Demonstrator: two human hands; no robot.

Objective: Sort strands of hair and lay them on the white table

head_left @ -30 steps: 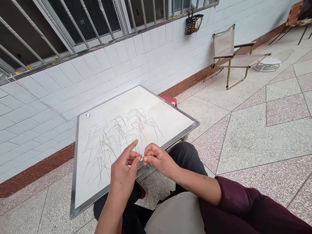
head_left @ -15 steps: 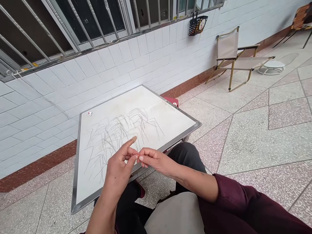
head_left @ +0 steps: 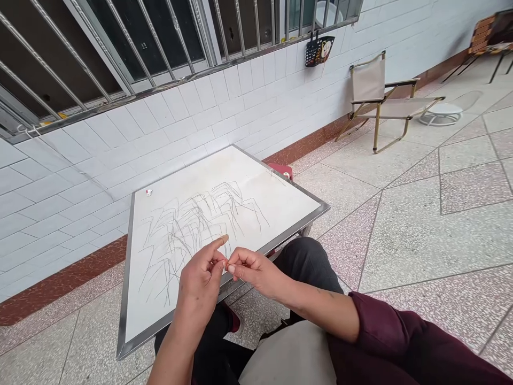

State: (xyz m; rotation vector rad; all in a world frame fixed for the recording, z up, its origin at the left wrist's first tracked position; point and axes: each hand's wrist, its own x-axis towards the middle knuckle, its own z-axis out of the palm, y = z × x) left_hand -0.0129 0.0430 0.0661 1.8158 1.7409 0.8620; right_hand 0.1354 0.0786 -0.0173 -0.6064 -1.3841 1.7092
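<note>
My left hand (head_left: 201, 279) and my right hand (head_left: 252, 270) meet fingertip to fingertip over the near edge of a white table (head_left: 256, 219) with a grey metal rim. Both pinch a tiny reddish item (head_left: 227, 264), too small to name. The left index finger points outward, away from the pinch. Many thin dark bent strands (head_left: 196, 214) lie spread over the middle and left of the tabletop. A small red and white object (head_left: 149, 192) rests near the far left corner.
Beyond the table is a white tiled wall (head_left: 172, 120) below barred windows. A black basket (head_left: 319, 51) hangs there. A folding chair (head_left: 368, 80) stands at the right, and a red stool (head_left: 281, 170) shows behind the table. My knee (head_left: 306, 254) is near the table edge.
The view has shifted slightly. Both hands remain together at the fingertips, with small changes in finger position; the thin end seen below the right fingers before no longer shows.
</note>
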